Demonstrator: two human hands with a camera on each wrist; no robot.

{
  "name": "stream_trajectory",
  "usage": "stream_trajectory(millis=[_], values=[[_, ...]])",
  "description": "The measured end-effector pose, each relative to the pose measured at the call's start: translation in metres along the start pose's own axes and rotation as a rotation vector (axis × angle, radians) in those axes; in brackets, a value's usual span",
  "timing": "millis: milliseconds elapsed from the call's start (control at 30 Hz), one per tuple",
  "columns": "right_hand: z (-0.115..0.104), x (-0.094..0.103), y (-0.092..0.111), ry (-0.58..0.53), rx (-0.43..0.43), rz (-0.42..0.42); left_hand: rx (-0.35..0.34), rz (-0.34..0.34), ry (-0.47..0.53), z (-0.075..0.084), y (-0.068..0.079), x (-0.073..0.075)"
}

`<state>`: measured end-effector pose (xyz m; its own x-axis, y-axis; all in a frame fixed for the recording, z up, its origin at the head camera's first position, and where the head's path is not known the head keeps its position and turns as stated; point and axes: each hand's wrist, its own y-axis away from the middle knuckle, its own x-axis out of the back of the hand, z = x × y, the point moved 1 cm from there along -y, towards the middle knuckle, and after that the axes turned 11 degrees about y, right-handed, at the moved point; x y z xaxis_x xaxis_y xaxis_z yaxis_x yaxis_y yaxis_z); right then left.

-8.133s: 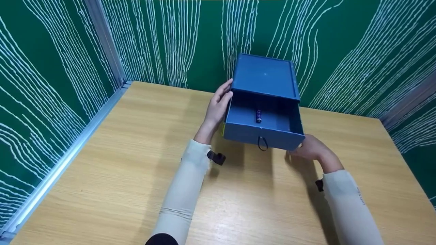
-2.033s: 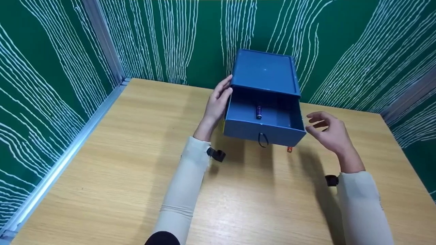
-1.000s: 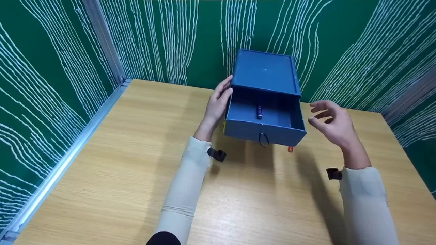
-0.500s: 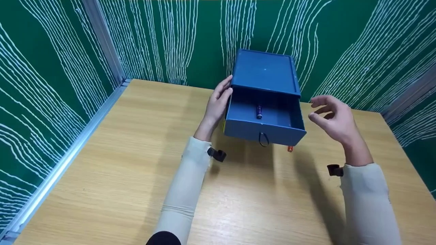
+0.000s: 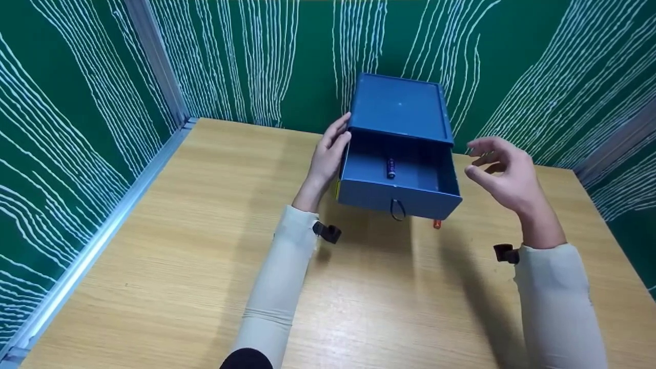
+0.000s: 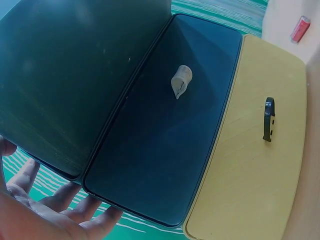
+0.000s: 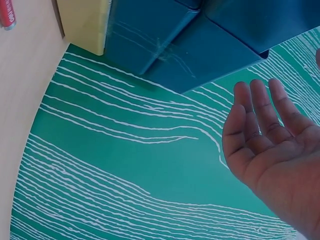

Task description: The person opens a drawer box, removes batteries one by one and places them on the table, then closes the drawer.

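Note:
A blue drawer unit (image 5: pixel 402 105) stands near the back wall. Its top drawer (image 5: pixel 369 196) is pulled out, and a purple battery (image 5: pixel 391 168) lies inside. My left hand (image 5: pixel 324 161) rests against the unit's left side, fingers extended and thumb by the front edge. To the right of the drawer my right hand (image 5: pixel 505 174) hovers in the air, palm toward the unit, fingers loosely bent around nothing. On the table below, a red battery (image 6: pixel 300 29) lies in front of the unit, partly hidden by the drawer in the head view.
Under the open drawer sit a blue middle drawer (image 6: pixel 150 145) with a pale tab (image 6: pixel 182 80) and a yellow bottom drawer (image 6: pixel 245 140) with a black loop. A green wall (image 5: pixel 318 77) with white lines closes off the wooden table (image 5: pixel 205 246) behind.
My right hand has come away from beneath the drawer's right front corner, then drifted up and rightward. The red battery now shows on the table there. The left hand has kept its place.

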<state>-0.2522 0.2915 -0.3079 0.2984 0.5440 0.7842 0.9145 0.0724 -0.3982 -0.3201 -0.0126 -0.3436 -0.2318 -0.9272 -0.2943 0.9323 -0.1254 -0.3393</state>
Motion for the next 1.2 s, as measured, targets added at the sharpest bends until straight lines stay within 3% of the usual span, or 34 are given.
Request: stream_trajectory(millis=[333, 733, 1200], values=[[-0.016, -0.001, -0.010, -0.061, 0.080, 0.040, 0.017, 0.007, 0.005, 0.000, 0.000, -0.001], [-0.033, -0.003, -0.016, -0.038, 0.115, 0.055, 0.043, 0.005, 0.004, -0.001, 0.000, 0.002], [-0.054, -0.015, -0.025, -0.009, 0.207, -0.002, 0.036, 0.002, -0.024, 0.002, 0.000, 0.001]])
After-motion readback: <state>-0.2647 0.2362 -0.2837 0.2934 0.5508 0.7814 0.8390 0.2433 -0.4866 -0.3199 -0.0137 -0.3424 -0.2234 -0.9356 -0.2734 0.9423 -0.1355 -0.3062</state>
